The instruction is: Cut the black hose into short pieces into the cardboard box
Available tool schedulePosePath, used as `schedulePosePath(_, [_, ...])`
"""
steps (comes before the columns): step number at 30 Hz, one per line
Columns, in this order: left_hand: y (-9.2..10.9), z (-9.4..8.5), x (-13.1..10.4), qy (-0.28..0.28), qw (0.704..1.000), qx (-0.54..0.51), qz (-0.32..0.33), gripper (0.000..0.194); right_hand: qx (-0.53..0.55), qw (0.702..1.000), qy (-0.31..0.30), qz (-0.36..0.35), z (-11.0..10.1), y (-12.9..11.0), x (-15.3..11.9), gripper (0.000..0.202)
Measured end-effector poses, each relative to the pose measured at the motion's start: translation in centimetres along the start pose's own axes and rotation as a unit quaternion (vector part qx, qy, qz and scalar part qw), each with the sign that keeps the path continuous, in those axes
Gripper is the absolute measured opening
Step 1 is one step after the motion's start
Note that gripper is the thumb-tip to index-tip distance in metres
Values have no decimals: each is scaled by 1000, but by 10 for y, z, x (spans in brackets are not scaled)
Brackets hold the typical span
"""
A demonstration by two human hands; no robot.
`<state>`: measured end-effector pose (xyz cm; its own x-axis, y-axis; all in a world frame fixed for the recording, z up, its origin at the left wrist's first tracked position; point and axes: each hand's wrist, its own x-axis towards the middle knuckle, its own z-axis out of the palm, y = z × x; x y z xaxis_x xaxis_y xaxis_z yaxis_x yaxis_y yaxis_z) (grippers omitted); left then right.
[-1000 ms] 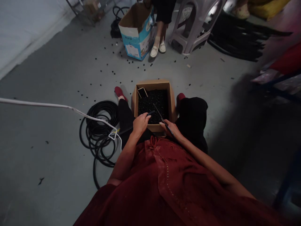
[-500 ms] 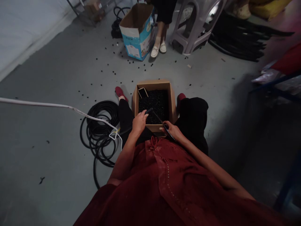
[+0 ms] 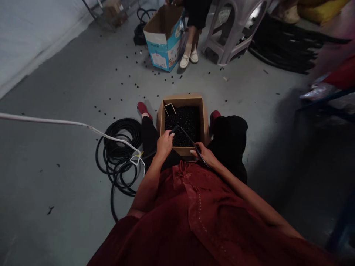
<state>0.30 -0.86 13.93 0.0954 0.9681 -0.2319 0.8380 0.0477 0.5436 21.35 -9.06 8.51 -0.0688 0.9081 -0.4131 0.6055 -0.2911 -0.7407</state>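
While left fingers (image 3: 168, 136) hold tubing (image 3: 174, 129), lettering (image 3: 154, 45) on the blue carton (image 3: 164, 53) blurs.

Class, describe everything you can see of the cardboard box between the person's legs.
The box is plain brown, apparently cardboard, four-sided and open at the top. It stands upright on the grey floor between the dark-trousered legs. Small black pieces spread across its inside, and a dark rectangular object with a pale edge sits in its far left corner. Its near side is partly hidden; whether the legs touch it is unclear.
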Motion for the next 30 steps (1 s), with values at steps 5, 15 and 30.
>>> schedulePosePath(5, [0, -1, -1, 8, 1000, 1, 2, 33, -12, 1000, -10, -19, -3, -7, -2, 49])
schedulePosePath(15, [5, 4, -3, -1, 999, 43, 32, 34, 21, 999, -38, -14, -2, -21, 3, 51])
schedulePosePath(30, [10, 8, -8, -9, 997, 69, 45, 35, 101, 994, -48, -18, 8, -17, 9, 52])
